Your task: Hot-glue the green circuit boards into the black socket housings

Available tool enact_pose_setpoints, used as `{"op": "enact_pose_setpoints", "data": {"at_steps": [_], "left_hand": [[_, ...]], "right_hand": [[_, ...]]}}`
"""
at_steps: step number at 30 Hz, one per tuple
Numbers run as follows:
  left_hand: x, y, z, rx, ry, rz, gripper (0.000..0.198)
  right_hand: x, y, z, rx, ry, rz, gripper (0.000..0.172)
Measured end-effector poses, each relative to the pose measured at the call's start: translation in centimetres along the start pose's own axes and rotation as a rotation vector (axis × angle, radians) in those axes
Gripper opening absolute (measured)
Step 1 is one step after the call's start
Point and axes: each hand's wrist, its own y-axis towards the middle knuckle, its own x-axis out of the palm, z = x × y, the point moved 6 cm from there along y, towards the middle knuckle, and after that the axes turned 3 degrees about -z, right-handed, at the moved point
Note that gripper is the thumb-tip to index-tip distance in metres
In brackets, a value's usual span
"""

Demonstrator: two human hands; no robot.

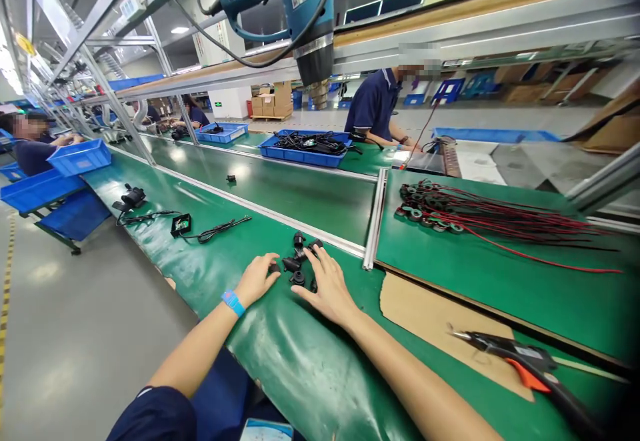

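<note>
Several small black plastic parts (292, 265) lie in a loose cluster on the green bench mat. My left hand (256, 281), with a blue band at the wrist, is at the cluster's left side, its thumb and fingers closed around a small black part (273, 268). Over the right side of the cluster, my right hand (329, 286) is open, fingers apart and thumb stretched toward the parts. Its fingertips are at the black pieces; part of the cluster is hidden beneath that hand.
A small black box with a cable (181, 225) lies left on the bench. Red and black wires with rings (500, 214) lie right. A soldering iron (510, 351) rests over cardboard (415, 301). A blue heat gun (300, 7) hangs overhead. Co-workers sit beyond blue trays (305, 155).
</note>
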Motion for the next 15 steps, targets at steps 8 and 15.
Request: {"op": "enact_pose_setpoints", "data": {"at_steps": [8,15], "left_hand": [[-0.5,2.8,-0.7,0.148,0.103,0.053,0.045],[1.7,4.0,5.0,0.322,0.187,-0.058,0.053]], "right_hand": [[-12.5,-4.4,9.8,0.214,-0.183,0.259,0.037],[-19.6,-5.6,22.6,0.580,-0.336,0.303,0.034]]}}
